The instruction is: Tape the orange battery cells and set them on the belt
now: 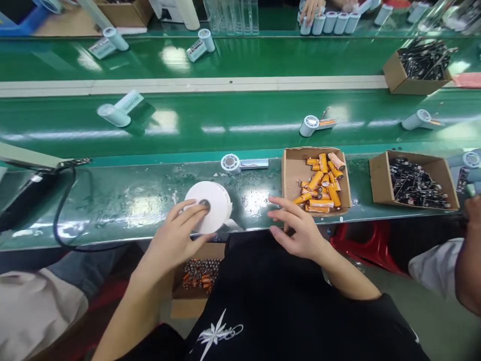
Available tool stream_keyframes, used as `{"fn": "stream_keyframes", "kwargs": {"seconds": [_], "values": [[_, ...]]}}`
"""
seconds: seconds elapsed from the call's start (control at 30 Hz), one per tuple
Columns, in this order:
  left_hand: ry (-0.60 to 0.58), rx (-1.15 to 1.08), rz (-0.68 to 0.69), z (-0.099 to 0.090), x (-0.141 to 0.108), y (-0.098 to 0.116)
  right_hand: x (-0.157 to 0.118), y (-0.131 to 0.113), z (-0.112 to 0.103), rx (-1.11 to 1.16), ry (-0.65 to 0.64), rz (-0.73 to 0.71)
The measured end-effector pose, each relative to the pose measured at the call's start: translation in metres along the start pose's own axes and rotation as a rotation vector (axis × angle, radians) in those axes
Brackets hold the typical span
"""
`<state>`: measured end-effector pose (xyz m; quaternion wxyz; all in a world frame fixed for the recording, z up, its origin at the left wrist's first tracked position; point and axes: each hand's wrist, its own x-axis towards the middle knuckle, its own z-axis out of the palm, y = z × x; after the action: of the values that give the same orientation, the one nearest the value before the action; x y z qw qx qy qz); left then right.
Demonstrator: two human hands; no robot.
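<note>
My left hand (184, 233) rests on a white roll of tape (216, 203), its fingers over the core and its thumb by the lower edge. A loose end of tape lies on the bench at the roll's right. My right hand (296, 228) is held over the bench's front edge, fingers spread, with nothing in it. Beside it stands a cardboard box (289, 173) of orange wrapped battery cells (317, 180). Behind the roll lies a light blue device (231, 164) with a round ringed head and a flat handle, looking like a handheld fan.
Similar devices lie on the green conveyor belt (225, 113). A box of black wired parts (417, 183) is to the right. A black cable (58, 220) hangs over the bench at left. A box of small parts (199, 276) sits below. Co-workers are on both sides and opposite.
</note>
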<state>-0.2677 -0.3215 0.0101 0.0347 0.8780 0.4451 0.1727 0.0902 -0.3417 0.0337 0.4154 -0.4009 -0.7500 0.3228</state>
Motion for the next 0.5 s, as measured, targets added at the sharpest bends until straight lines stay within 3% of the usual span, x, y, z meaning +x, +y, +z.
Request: {"fn": "stream_keyframes", "kwargs": {"seconds": [0.1, 0.2, 0.27, 0.37, 0.43, 0.5], "values": [[0.209, -0.015, 0.077, -0.01, 0.023, 0.04, -0.003, -0.009, 0.004, 0.343, -0.268, 0.222], [0.311, -0.016, 0.06, -0.002, 0.048, 0.058, -0.008, -0.009, 0.013, 0.407, -0.486, 0.213], [0.388, -0.044, -0.02, 0.005, 0.061, 0.057, -0.019, -0.003, 0.021, 0.269, -0.588, 0.134], [0.465, -0.121, -0.121, 0.01, 0.068, 0.05, -0.036, 0.013, 0.022, -0.172, -0.73, 0.091], [0.446, -0.158, -0.138, 0.012, 0.066, 0.049, -0.04, 0.02, 0.006, -0.335, -0.771, 0.091], [0.412, -0.169, -0.131, 0.018, 0.06, 0.052, -0.035, 0.023, -0.022, -0.266, -0.738, 0.101]]}}
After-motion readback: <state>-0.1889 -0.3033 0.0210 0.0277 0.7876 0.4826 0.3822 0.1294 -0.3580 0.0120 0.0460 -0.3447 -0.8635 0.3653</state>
